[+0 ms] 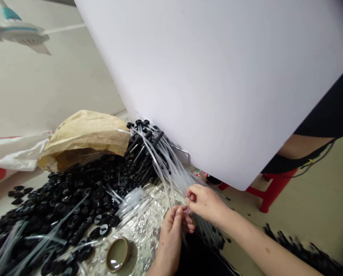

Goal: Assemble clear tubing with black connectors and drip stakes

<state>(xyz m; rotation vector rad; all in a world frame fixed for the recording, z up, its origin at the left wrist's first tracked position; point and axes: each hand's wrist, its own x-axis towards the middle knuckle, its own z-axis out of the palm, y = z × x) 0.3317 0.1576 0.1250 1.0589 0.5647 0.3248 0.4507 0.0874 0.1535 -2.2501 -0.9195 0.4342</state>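
Note:
My left hand (171,232) is closed low in the middle, its thumb and forefinger pinching a clear plastic tube (166,188). Just above and right of it, my right hand (204,203) has its fingers curled in a pinch, close to the left fingertips. Anything between those right fingers is too small to make out. A bundle of thin clear tubes (178,170) with black caps (139,122) at the far ends runs down behind both hands and hangs over the table's edge. Short clear tube pieces (134,203) lie left of my hands.
A heap of black plastic parts (70,203) covers the table's left side before an open brown paper bag (88,130). A small round dish (118,254) with liquid stands nearest me. A large white panel (211,84) blocks the upper right. Beyond it are another person's arm (311,145) and a red stool (271,191).

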